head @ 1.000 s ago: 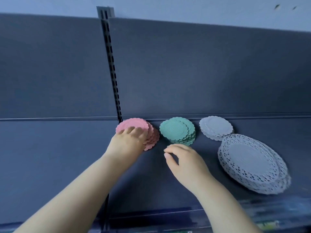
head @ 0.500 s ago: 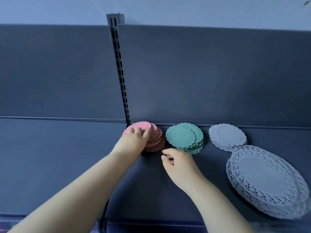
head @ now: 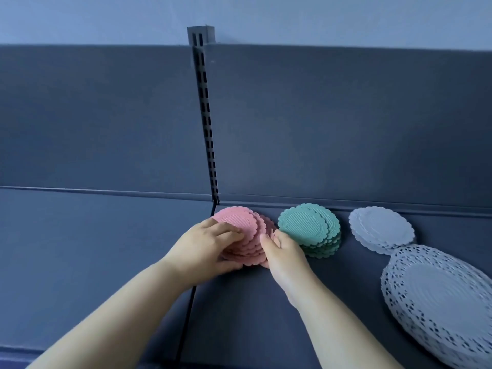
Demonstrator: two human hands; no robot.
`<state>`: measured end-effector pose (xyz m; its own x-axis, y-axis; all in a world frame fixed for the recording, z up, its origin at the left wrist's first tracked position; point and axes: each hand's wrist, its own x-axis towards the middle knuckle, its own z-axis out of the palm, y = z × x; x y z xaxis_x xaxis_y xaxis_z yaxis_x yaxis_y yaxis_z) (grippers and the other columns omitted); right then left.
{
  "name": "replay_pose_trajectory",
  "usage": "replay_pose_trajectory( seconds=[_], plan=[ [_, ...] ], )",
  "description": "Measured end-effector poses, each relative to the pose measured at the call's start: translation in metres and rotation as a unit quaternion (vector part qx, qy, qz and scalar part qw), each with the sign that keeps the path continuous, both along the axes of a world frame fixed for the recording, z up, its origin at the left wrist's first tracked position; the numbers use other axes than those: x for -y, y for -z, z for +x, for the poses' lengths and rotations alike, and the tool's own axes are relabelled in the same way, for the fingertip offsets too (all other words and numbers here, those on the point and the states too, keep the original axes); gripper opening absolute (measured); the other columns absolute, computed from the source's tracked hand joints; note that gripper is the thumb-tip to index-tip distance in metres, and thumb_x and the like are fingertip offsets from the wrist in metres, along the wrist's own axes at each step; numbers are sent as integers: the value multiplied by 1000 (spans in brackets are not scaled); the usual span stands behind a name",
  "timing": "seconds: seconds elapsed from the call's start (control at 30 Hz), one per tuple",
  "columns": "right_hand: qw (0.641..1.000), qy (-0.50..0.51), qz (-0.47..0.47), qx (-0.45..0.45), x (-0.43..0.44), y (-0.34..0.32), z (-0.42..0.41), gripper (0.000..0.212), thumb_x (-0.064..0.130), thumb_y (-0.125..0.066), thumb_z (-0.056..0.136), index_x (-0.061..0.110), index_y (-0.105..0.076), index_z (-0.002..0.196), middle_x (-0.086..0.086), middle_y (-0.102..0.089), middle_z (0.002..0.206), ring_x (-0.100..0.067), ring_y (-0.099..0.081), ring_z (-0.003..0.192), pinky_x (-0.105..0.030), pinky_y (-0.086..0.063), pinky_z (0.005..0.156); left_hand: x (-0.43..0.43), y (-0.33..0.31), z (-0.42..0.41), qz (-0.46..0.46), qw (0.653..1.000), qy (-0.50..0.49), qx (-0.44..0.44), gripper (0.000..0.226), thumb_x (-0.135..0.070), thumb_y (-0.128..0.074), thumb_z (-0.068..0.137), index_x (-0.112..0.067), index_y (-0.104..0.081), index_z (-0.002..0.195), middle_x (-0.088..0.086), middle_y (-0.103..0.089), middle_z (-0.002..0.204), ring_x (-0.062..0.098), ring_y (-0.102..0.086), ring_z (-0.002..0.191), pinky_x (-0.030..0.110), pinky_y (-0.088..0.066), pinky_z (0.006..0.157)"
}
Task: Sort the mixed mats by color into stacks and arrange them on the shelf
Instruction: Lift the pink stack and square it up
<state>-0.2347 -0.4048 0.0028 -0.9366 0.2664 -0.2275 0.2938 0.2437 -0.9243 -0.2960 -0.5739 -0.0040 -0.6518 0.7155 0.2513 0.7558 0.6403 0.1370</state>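
Four piles share the shelf point(head: 106, 262), and the pink stack point(head: 243, 233) is the one being handled. It sits at the left end of the back row, close to the rear panel, and its mats are fanned toward the right rather than squared. The left hand point(head: 205, 249) lies over it, fingers on the top mat and thumb at the near edge, clasping the pile. The right hand point(head: 282, 255) cups the stack's right side, fingers curled into the gap beside the green stack point(head: 310, 230). That two-sided hold suggests the pile is being squared up. Further right sits a small grey stack point(head: 380, 230), and the large lacy grey mats point(head: 439, 302) lie nearer the front. Colours already look separated — tidying seems to be what remains.
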Motion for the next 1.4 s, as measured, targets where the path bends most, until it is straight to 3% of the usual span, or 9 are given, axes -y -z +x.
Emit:
replay_pose_trajectory(
  seconds=[0.07, 0.13, 0.23, 0.43, 0.6, 0.73, 0.87, 1.13, 1.4],
  plan=[
    [997, -21, 80, 0, -1, -3, 1, 17, 32, -47, 89, 17, -55, 85, 7, -52, 74, -12, -52, 76, -27, -47, 75, 3, -16, -9, 8, 995, -3, 99, 61, -70, -39, 80, -27, -67, 112, -12, -65, 107, 7, -51, 88, 15, -38, 80],
    [983, -29, 182, -1, 0, -2, 2, 19, 27, -48, 88, 19, -49, 72, 7, -48, 67, -14, -46, 68, -23, -38, 59, 1, -25, -23, 4, 986, -30, 163, 43, -53, -46, 90, -30, -58, 124, -10, -59, 113, 6, -49, 95, 15, -34, 80],
    [970, 5, 244, 7, 10, -3, 4, 21, 30, -55, 86, 15, -57, 102, 1, -61, 97, -16, -56, 90, -25, -41, 72, -11, -31, -44, -21, 975, -70, 211, 67, -37, -63, 87, -29, -30, 145, -2, -40, 137, 15, -44, 120, 24, -37, 97],
    [991, 130, 17, 28, 28, 7, -3, 55, 30, -67, 75, 11, -50, 123, 2, -55, 124, -15, -54, 108, -25, -42, 85, -32, -46, -81, -187, 940, -22, 285, 102, -54, -67, 78, -21, -3, 151, -1, -19, 156, 20, -24, 140, 36, -25, 113],
    [980, 198, -11, 23, 35, -1, -12, 28, 17, -69, 77, 6, -48, 92, -1, -57, 90, -16, -53, 87, -23, -40, 65, -49, -59, -93, -338, 910, 1, 241, 105, -73, -65, 64, -25, -22, 148, -3, -32, 149, 22, -40, 130, 38, -37, 104],
    [980, 195, 14, 33, 40, 0, -20, 27, 25, -72, 70, 14, -65, 94, -6, -70, 95, -23, -64, 88, -41, -53, 82, -59, -62, -92, -362, 913, 19, 190, 107, -72, -68, 61, -24, -26, 146, -1, -33, 143, 24, -45, 122, 36, -42, 97],
    [979, 200, 33, 26, 40, 1, -19, 24, 32, -74, 62, 23, -61, 79, 3, -69, 84, -16, -64, 82, -39, -54, 79, -50, -53, -94, -294, 927, 25, 231, 111, -67, -74, 57, -26, -20, 144, -1, -31, 140, 24, -46, 120, 41, -44, 97],
    [989, 140, 36, -31, 47, -4, -8, 39, 18, -74, 71, 27, -49, 100, 11, -60, 100, -3, -57, 90, -24, -49, 75, -2, -31, -67, -3, 963, 23, 269, 80, -46, -81, 61, -29, -33, 123, -9, -49, 110, 14, -50, 98, 27, -41, 83],
    [976, 104, 161, -99, 82, -21, 2, 36, 19, -74, 70, 32, -49, 93, 17, -61, 91, 5, -56, 84, -16, -44, 66, 65, -33, -41, 174, 940, 24, 292, 49, -12, -68, 77, -41, -37, 101, -20, -55, 103, -1, -54, 94, 10, -39, 75]
  ],
)
